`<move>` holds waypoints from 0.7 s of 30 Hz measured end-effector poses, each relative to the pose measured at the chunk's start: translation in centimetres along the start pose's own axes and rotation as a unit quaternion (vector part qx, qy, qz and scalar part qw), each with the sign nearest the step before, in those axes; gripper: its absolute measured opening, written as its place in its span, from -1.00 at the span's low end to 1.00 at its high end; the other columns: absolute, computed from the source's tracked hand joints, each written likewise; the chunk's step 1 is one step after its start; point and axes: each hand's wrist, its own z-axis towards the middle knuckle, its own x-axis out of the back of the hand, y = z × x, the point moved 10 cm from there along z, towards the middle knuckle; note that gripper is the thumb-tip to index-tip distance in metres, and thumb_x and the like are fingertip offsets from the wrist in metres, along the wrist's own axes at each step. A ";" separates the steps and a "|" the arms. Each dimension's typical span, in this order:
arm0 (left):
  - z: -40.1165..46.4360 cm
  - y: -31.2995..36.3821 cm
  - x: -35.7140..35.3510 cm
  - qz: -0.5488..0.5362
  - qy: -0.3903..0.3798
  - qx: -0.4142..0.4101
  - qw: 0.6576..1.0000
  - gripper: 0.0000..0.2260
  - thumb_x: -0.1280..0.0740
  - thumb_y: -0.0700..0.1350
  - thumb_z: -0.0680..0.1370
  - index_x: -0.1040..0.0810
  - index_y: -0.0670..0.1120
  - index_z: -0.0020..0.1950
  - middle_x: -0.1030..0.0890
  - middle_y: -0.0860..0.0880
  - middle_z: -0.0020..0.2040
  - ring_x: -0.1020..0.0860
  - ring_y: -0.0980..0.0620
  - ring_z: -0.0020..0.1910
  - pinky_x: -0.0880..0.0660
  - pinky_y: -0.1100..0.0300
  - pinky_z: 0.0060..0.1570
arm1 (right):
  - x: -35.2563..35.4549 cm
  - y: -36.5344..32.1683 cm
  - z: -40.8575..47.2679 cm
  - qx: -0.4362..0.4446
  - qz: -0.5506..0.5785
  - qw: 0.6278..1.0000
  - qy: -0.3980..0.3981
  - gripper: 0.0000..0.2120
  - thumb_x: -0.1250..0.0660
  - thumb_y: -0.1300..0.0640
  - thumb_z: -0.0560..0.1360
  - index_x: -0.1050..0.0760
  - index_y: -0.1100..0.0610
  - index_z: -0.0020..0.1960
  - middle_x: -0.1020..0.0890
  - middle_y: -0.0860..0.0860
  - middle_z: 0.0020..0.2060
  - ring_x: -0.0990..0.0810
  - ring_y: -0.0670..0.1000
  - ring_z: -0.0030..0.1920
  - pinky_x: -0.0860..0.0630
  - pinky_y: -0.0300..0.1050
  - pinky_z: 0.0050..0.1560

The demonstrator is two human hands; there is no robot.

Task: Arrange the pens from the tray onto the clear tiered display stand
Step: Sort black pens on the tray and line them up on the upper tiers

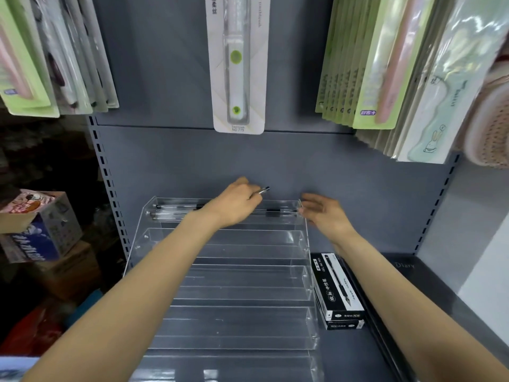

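Pens point(176, 211): about 2 lie lengthwise in the top tier of the clear tiered display stand point(234, 274), the tiers below bare. Left hand point(234, 205) hovers over that tier, fingers clamped on another pen point(263, 190); right hand point(322, 212), fingers loosely apart, touches the stand's right end wall. Step in hand looks like placing; next move calls for lowering the pen level beside the others. Pen boxes point(338, 293) sit just right of the stand.

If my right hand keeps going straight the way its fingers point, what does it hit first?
Most likely the right end wall of the clear stand's top tier: the right hand's fingertips point left at it and look almost touching, though depth is unclear.
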 end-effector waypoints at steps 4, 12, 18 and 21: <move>0.3 1.1 -0.4 0.001 0.007 -0.059 0.998 -0.69 -0.17 -0.21 0.60 -0.40 -0.16 0.35 -0.34 -0.03 0.00 -0.38 0.03 -0.03 -0.25 0.36 0.00 | 0.0 0.2 -0.1 0.000 0.004 1.000 0.006 -0.60 -0.33 0.25 0.51 -0.40 0.14 0.34 -0.57 0.06 0.19 -0.53 0.06 0.23 -0.39 0.04 0.35; 2.5 1.2 -1.7 -0.058 0.006 -0.013 0.998 -0.87 -0.42 -0.22 0.45 -0.63 -0.14 -0.01 -0.65 -0.09 -0.03 -0.59 0.02 -0.01 -0.50 0.19 0.09 | 0.1 0.2 -0.1 -0.002 -0.004 1.000 0.009 -0.59 -0.33 0.23 0.51 -0.40 0.14 0.34 -0.57 0.02 0.16 -0.52 0.05 0.22 -0.39 0.06 0.35; 2.7 0.8 -2.0 -0.051 0.004 -0.002 0.999 -0.83 -0.46 -0.20 0.42 -0.64 -0.13 0.00 -0.66 -0.09 -0.04 -0.60 0.02 -0.04 -0.52 0.13 0.11 | 0.2 0.5 0.0 -0.003 -0.004 1.000 0.008 -0.60 -0.34 0.20 0.51 -0.41 0.10 0.33 -0.56 -0.05 0.09 -0.52 0.04 0.23 -0.40 0.07 0.35; 1.8 -0.7 -0.5 -0.021 0.018 0.010 1.000 -0.84 -0.46 -0.19 0.42 -0.65 -0.10 -0.01 -0.66 -0.05 -0.07 -0.60 0.03 -0.07 -0.53 0.12 0.08 | 0.1 0.5 -0.2 -0.004 0.011 1.000 0.004 -0.60 -0.33 0.21 0.52 -0.40 0.13 0.34 -0.55 0.00 0.18 -0.52 0.01 0.21 -0.43 -0.03 0.30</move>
